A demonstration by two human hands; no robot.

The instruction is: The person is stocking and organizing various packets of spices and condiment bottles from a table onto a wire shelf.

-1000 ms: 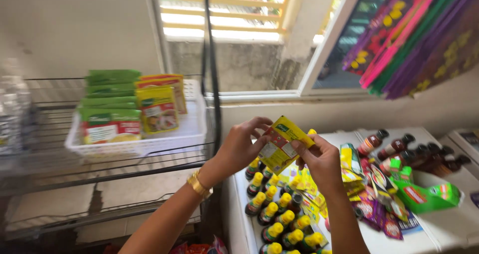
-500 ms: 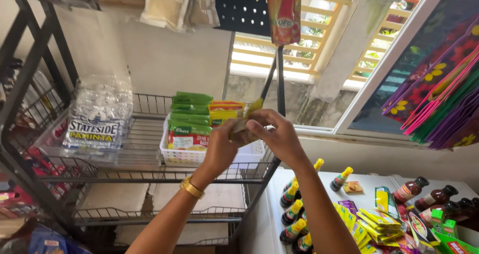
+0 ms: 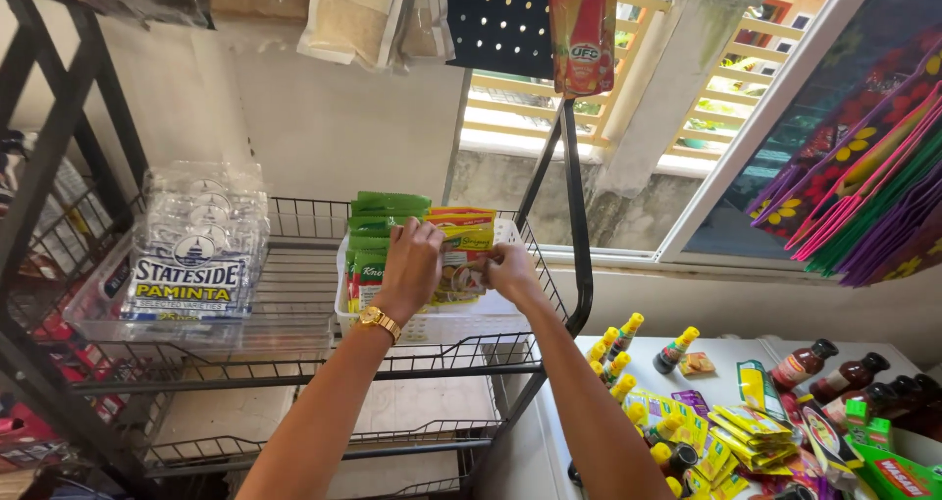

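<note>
Both my hands reach into a white plastic basket (image 3: 491, 323) on a black wire shelf (image 3: 294, 358). My left hand (image 3: 410, 264), with a gold watch on its wrist, presses on yellow seasoning packets (image 3: 461, 240) that stand upright in the basket. My right hand (image 3: 510, 269) grips the same row of yellow packets from the right. Green packets (image 3: 378, 220) stand at the left end of the basket, next to my left hand.
A clear plastic packet pack (image 3: 196, 255) sits on the shelf at left. Small yellow-capped bottles (image 3: 618, 358), dark sauce bottles (image 3: 834, 372) and loose yellow sachets (image 3: 751, 426) lie on a white table at lower right. Bags hang overhead; a window is behind.
My hands lifted a yellow packet from above the table up to the shelf and now hold it among the packets in the white basket. The view turned left and up.
</note>
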